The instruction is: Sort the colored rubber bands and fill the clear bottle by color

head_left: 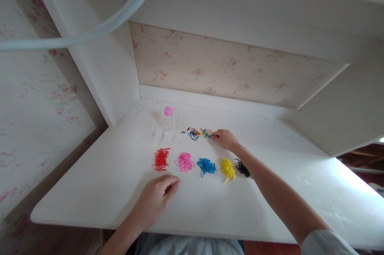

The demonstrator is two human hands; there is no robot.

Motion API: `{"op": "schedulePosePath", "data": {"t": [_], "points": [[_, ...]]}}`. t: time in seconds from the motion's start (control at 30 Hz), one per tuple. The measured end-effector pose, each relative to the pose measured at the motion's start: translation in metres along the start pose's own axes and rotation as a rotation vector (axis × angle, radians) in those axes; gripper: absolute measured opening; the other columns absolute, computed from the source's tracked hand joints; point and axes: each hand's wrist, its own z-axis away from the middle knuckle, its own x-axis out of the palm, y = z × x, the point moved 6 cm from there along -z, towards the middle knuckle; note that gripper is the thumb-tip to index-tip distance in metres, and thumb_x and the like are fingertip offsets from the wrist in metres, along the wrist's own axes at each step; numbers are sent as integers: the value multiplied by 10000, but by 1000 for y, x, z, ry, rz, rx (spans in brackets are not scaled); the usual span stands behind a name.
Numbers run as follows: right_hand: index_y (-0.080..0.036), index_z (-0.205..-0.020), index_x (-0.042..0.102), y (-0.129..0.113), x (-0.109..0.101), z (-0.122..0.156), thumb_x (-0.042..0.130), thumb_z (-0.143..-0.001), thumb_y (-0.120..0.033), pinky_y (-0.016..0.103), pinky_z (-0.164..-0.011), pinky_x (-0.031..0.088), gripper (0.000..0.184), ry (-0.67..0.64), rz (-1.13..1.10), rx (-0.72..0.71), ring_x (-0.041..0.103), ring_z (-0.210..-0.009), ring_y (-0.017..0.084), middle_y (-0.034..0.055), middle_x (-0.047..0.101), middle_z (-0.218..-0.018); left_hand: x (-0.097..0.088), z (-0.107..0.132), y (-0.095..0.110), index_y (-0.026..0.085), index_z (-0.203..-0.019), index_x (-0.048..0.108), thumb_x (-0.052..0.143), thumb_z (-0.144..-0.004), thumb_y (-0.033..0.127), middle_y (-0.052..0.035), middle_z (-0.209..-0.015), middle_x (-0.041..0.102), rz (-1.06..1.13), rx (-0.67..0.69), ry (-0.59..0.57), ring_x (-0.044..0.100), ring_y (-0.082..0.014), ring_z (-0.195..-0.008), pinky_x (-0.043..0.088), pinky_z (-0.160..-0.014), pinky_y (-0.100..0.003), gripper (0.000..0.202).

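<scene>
The right hand [225, 139] reaches to the far mixed pile [196, 133] of small bands, its grip pinched shut at the pile's right edge; whether a band is caught I cannot tell. Nearer, red pile [161, 159], pink pile [184, 161], blue pile [206, 165], yellow pile [227, 169] and black pile [243, 168] lie in a row, colours kept apart. The left hand [157, 197] rests curled on the bench [105, 183], holding nothing visible.

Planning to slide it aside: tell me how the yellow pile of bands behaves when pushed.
The yellow pile is a loose tangle of thin loops, so it would likely spread apart rather than slide whole. Strands look limp and light; a pinch probably lifts only a few.
</scene>
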Motion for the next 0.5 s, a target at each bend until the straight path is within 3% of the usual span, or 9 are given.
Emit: {"op": "schedulePosePath", "data": {"t": [0.17,0.33,0.5], "points": [[-275,-955,717,5,-1,5,430,-882,-360,212,-674,382,307,14,-8,-2,616,-859,173,24,699,-951,0,0,1,224,-883,637,412,-918,333,-3,-818,653,-5,14,3,575,-133,-739,418,-695,-225,253],[-295,-1055,684,6,3,5,470,-855,-357,212,-658,395,300,29,-30,12,624,-838,166,11,697,-989,0,-1,-1,222,-881,639,413,-917,344,-3,-809,650,-12,10,-3,573,-131,-725,422,-681,-228,259],[-296,-997,706,4,2,4,479,-848,-338,219,-682,414,275,48,-52,9,627,-853,172,5,703,-972,0,0,0,223,-883,638,411,-918,339,-7,-817,654,-6,16,3,578,-133,-734,427,-692,-226,257]]}}
